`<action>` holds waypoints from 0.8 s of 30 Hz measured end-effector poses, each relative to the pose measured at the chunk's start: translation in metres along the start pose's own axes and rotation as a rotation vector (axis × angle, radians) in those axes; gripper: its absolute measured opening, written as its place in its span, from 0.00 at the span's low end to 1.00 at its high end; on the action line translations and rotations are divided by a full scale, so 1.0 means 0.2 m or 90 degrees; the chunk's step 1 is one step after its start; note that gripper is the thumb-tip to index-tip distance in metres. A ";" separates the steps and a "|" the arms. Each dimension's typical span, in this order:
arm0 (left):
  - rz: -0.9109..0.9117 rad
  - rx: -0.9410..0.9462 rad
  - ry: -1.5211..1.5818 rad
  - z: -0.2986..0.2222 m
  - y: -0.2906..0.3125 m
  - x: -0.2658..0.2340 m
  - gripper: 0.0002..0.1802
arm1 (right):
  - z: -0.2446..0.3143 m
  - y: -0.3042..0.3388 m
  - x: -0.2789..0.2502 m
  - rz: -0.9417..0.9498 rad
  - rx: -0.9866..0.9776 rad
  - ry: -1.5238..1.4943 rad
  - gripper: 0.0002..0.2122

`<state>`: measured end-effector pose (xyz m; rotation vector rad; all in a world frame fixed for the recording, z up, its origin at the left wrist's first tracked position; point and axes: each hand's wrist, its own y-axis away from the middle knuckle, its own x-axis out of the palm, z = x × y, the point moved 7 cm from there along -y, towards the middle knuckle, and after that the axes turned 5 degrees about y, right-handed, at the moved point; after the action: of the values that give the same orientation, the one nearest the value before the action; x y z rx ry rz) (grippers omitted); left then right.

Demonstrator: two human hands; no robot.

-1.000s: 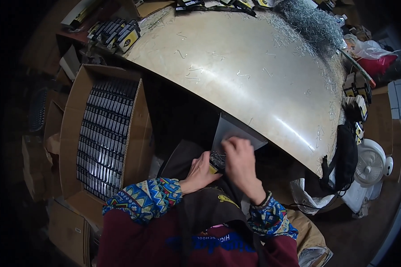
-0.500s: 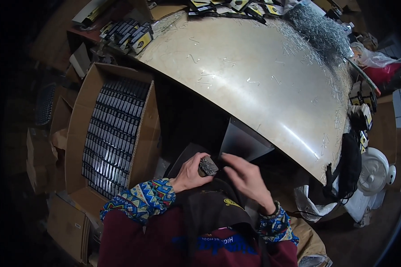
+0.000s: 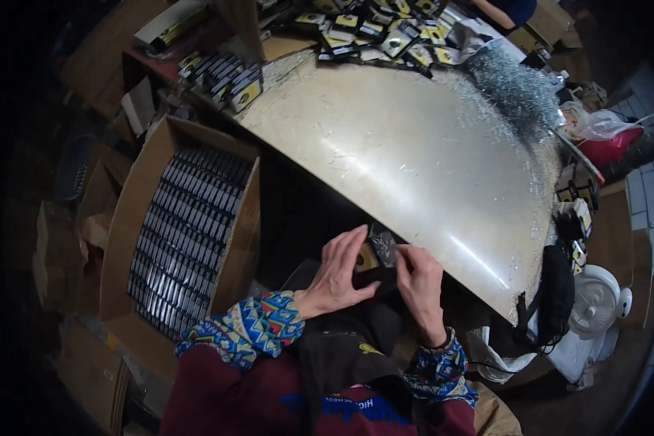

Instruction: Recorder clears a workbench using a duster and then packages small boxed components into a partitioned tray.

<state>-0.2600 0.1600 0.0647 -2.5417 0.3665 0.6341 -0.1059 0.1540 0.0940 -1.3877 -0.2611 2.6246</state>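
Observation:
A small dark packet (image 3: 383,248) with a yellow patch and thin silvery pieces on its face is upright between my hands, just off the table's near edge. My right hand (image 3: 421,287) has its fingertips pinched at the packet's right side. On the other side is my left hand (image 3: 334,275), fingers stretched out and thumb apart; whether its fingertips touch the packet cannot be seen. Loose bent wire hooks (image 3: 345,168) are scattered over the pale table (image 3: 429,189). A big heap of them (image 3: 512,87) lies at the far right.
At left stands an open cardboard box (image 3: 243,240) packed with rows of dark packets (image 3: 189,232). Black and yellow packets (image 3: 400,40) are piled at the table's far edge, with another stack (image 3: 229,80) at its left corner. A white fan (image 3: 594,301) and black bag (image 3: 556,298) are at right.
My left hand has gone from gripping a small block with wire bits on it to stretched fingers. My right hand has closed at the packet's side. Both hands are nearer the table edge; the view has shifted.

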 end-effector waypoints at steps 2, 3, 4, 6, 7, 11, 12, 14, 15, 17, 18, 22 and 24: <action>0.028 -0.019 0.023 0.03 -0.01 0.00 0.56 | -0.04 -0.05 -0.05 0.032 0.050 -0.075 0.07; 0.026 -0.029 0.039 0.03 -0.02 -0.01 0.55 | -0.04 -0.07 -0.06 0.069 0.075 -0.118 0.06; 0.024 -0.039 0.054 0.03 -0.03 -0.02 0.53 | -0.05 -0.09 -0.06 0.107 0.100 -0.162 0.06; 0.012 -0.046 0.063 0.00 -0.09 -0.02 0.49 | -0.03 -0.10 -0.08 0.119 0.104 -0.167 0.06; 0.036 -0.067 0.063 0.00 -0.11 -0.01 0.46 | -0.03 -0.10 -0.07 0.136 0.110 -0.175 0.07; 0.032 -0.103 0.089 -0.02 -0.16 -0.01 0.38 | -0.05 -0.07 -0.09 0.058 0.104 -0.289 0.12; 0.030 -0.112 0.090 -0.02 -0.17 -0.01 0.38 | -0.03 -0.09 -0.10 0.055 0.102 -0.289 0.12; 0.017 -0.086 0.081 -0.01 -0.18 0.00 0.38 | 0.20 -0.11 -0.17 -0.041 -0.249 0.064 0.14; 0.003 -0.065 0.073 -0.01 -0.19 0.00 0.38 | 0.20 -0.10 -0.12 0.011 -0.277 0.092 0.16; -0.011 -0.089 0.094 0.00 -0.19 -0.01 0.38 | 0.10 -0.08 -0.11 -0.004 -0.191 -0.037 0.16; -0.025 -0.116 0.116 0.01 -0.19 -0.02 0.38 | 0.05 -0.08 -0.12 -0.017 -0.104 -0.166 0.16; 0.024 -0.204 0.273 0.05 -0.21 -0.01 0.40 | -0.03 -0.07 -0.04 0.099 0.092 -0.388 0.14; 0.030 -0.206 0.295 0.07 -0.20 -0.01 0.41 | -0.02 -0.06 -0.03 0.147 0.109 -0.405 0.10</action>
<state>-0.2517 0.2006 0.0704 -2.9936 0.5162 0.1130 -0.0983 0.1642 0.0988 -0.5254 0.0594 3.1203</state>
